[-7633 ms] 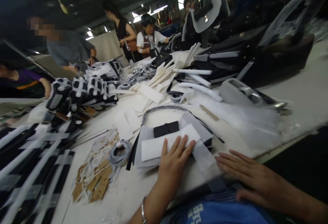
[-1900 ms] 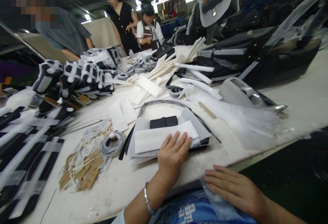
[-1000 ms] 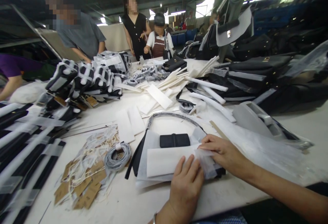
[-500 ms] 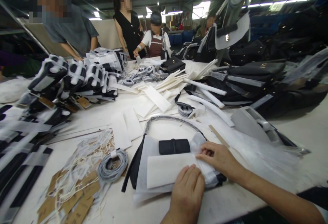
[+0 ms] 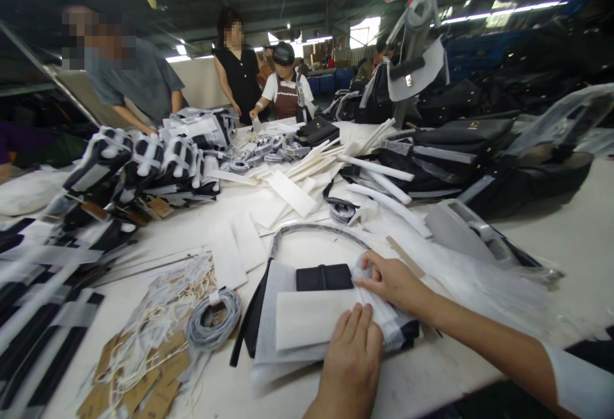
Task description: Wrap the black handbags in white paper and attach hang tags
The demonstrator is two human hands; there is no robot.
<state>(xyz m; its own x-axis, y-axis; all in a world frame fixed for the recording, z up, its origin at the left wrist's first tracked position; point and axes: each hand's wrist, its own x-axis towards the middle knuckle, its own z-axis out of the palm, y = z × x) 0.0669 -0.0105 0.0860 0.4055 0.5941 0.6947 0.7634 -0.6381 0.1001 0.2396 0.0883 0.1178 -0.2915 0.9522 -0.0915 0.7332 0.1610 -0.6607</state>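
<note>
A black handbag (image 5: 249,323) lies on the table in front of me, its wrapped handle (image 5: 330,230) arching away at the far side. White tissue paper (image 5: 268,358) covers most of its front, leaving a black flap strap (image 5: 323,277) exposed. Across the lower front rests a white foam sheet (image 5: 307,326). My left hand (image 5: 352,355) lies flat with its fingers on the right part of that sheet. Over the bag's right side, my right hand (image 5: 396,281) pinches the tissue paper between thumb and fingers beside the strap.
Left of the bag are a coil of grey strap (image 5: 213,318) and brown card tags (image 5: 160,387) with strings. Wrapped bags (image 5: 100,160) pile up at left, black bags (image 5: 460,137) at right. White foam strips (image 5: 292,192) lie beyond. Several people stand at the far side.
My right hand has shifted a little left, drawing the tissue paper toward the strap. My left hand has stayed on the foam sheet. The camera view has tilted slightly up.
</note>
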